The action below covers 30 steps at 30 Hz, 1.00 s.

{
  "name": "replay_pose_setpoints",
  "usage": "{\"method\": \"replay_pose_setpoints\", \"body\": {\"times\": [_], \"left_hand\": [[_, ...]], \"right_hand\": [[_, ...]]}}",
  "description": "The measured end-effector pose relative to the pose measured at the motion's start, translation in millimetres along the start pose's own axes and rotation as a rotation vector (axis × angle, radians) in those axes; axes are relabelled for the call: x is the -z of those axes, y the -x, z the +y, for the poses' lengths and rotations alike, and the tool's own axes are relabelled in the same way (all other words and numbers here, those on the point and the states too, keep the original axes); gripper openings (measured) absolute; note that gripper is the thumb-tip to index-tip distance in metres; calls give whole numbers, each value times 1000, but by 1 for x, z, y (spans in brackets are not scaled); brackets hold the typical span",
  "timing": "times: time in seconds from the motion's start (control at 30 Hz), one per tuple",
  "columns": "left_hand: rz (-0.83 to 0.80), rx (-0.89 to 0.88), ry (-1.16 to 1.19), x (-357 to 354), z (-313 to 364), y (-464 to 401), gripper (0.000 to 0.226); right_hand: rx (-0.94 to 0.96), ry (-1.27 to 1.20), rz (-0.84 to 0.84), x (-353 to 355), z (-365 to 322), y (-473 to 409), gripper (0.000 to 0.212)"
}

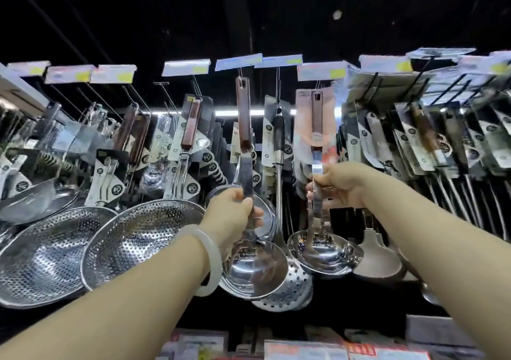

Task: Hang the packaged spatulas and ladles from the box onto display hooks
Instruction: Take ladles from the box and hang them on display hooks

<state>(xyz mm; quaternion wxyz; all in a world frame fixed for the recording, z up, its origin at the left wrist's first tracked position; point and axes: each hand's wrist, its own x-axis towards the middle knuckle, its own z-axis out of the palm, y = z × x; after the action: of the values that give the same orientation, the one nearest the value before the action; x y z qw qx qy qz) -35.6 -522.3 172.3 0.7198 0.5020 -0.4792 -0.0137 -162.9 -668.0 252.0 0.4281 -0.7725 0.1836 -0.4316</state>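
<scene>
The fingers of the left hand [233, 215] were curled round the steel shaft of a ladle [250, 249], gripping it just above the bowl, with a pale bangle [208, 260] on that wrist. This ladle stood upright, its brown handle reaching up to the hook [240, 72] under a price tag [239, 61]; whether the handle's hole was already on the hook could not be told. The fingers of the right hand [341, 184] pinched the shaft of a second ladle [318, 221], whose bowl hung below the hand and whose handle sat in a pink card [315, 116] up at a neighbouring hook. Between the two ladles hung a slotted spoon [280, 193] with a dark handle. To the left of the left arm hung two large perforated strainers [132, 243], side by side. Further rows of carded utensils [420, 138] hung to the right, blurred. Boxes [304, 350] lay on the shelf below the arms.
</scene>
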Motion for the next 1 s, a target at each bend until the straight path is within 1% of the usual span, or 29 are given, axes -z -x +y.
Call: {"method": "replay_pose_setpoints", "body": {"times": [0.07,0.17,0.3,0.43,0.7,0.87,1.0], "left_hand": [[-15,-8,-12,-2,-2,-6,30],[-27,-19,-2,-7,-4,-11,35],[-13,-28,-16,-12,-7,-14,31],[15,-34,-18,-16,-13,-18,29],[11,-32,-18,-20,-16,-21,14],[18,-25,-9,-18,-20,-22,19],[13,-20,2,-18,-22,-23,19]], "right_hand": [[13,-8,-9,0,-3,-8,8],[40,-26,-6,4,-9,-17,13],[53,-83,-16,10,-10,-22,13],[41,-56,-26,10,0,-24,18],[60,-70,-67,16,5,-20,19],[61,-85,-96,22,9,-10,19],[52,-101,-96,28,10,-6,18]]}}
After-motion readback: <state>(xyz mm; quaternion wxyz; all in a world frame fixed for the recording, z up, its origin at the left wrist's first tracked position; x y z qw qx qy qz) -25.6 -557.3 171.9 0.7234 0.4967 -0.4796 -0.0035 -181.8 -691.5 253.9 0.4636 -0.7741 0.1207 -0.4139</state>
